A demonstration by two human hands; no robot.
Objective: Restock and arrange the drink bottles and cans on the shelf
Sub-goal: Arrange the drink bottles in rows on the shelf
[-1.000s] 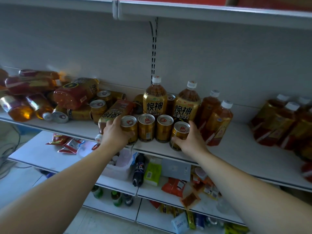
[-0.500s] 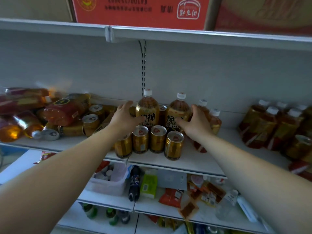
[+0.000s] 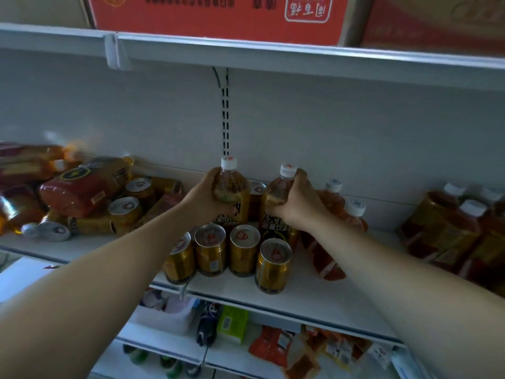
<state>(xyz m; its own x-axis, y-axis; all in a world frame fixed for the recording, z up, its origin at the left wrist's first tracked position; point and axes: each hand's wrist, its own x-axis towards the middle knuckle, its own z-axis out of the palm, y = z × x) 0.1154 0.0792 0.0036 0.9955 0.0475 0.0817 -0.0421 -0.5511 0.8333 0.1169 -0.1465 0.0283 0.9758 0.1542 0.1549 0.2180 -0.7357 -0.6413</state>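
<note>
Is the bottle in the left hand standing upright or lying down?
Upright. The bottle has its white cap at the top and stands behind the gold cans, with the left hand wrapped around its shoulder.

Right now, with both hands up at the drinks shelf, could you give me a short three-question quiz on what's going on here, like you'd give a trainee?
1. True or false: the left hand and the right hand each grip an upright bottle.
2. How many gold cans stand upright in the front row just below the hands?
A. two
B. four
C. six
3. Fill in: the cap on the left-hand bottle is ____ in colour.

Key
1. True; the right-hand bottle is gripped near its shoulder.
2. B
3. White
</note>
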